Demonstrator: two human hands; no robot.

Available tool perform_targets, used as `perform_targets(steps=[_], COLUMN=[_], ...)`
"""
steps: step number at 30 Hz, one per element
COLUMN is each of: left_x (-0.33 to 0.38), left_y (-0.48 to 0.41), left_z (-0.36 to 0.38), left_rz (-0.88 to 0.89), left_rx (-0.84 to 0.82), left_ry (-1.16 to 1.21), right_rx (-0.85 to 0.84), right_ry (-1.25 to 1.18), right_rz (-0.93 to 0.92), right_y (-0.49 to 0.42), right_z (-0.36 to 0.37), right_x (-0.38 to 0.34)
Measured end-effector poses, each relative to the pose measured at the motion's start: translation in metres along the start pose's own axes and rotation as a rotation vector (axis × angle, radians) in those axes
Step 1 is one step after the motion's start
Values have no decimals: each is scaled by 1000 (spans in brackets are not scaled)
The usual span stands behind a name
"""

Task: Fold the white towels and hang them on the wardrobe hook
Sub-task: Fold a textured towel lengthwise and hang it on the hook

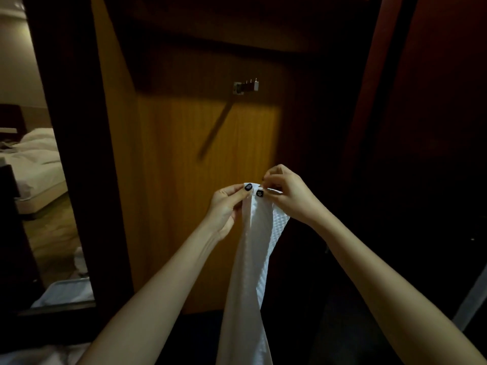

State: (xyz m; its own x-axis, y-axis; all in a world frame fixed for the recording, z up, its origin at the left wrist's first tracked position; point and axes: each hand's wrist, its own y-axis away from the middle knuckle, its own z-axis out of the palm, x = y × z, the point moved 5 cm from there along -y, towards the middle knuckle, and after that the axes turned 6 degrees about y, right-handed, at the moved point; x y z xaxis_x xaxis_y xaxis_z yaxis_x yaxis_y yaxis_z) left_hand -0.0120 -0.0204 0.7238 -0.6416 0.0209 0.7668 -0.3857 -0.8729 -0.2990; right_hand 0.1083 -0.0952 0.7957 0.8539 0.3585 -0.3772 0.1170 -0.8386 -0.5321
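A white waffle-textured towel (pixel 253 259) hangs down in a long narrow strip in front of me. My left hand (pixel 226 206) pinches its top edge between thumb and fingers. My right hand (pixel 287 193) pinches the same top edge just to the right, so both hands meet at the towel's upper corner. The wardrobe hook (pixel 246 86), a small metal rail with several pegs, is mounted on the wooden wardrobe panel (pixel 184 167) above the hands and stands bare. The towel's lower end runs out of view at the bottom.
A tall mirror (pixel 34 154) on the left reflects a bed with white bedding and a tray on the floor. A dark red-brown door (pixel 421 101) stands at the right. More white cloth (pixel 39 354) lies at the bottom left.
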Motion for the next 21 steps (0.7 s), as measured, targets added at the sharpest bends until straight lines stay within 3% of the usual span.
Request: perform_targets(steps=[4,8,17,21], left_x=[7,14,10,11], left_y=[5,8,17,21], left_z=[-9,-19,-27,-23], left_rz=[-3,64,56,170], left_rx=[-61,29,25,-13], left_ry=[-7,-176,-161,-256], right_rx=[-14,-29,157,189], right_ry=[53,75,-90,-117], right_rz=[-36,-62,12,32], right_y=[-5,-7,-8,-7], right_z=[7,20,30,35], right_x=[0,2,0,-1])
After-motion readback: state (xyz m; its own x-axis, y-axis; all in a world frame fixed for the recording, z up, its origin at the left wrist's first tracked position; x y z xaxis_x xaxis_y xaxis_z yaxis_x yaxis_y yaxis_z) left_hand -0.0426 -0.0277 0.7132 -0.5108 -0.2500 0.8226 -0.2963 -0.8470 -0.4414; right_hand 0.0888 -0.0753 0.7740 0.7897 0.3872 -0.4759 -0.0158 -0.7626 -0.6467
